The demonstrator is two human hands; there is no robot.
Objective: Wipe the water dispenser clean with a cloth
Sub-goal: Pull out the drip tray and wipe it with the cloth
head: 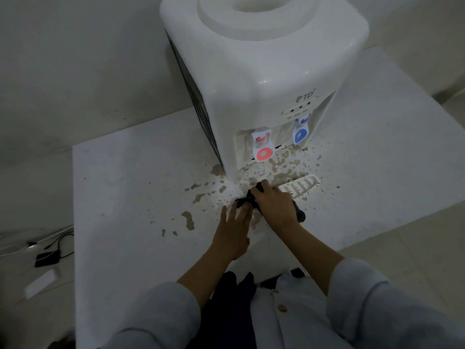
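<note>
Wiping has begun: the right hand (pixel 274 205) grips the cloth (pixel 247 200) against the dispenser (pixel 264 71) base just ahead; left hand (pixel 234 227) lies open, flat alongside. Next, scrub the stained tray (pixel 300 188).

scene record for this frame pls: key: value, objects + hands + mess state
dispenser: white plastic countertop water dispenser, no bottle on top
taps: red tap, blue tap
drip tray: white slotted grille, pulled askew
surface: white table, brown splatter by the dispenser base
cloth: dark cloth, on the table
right hand: pressing on the cloth
left hand: flat, fingers spread, beside the cloth
</note>
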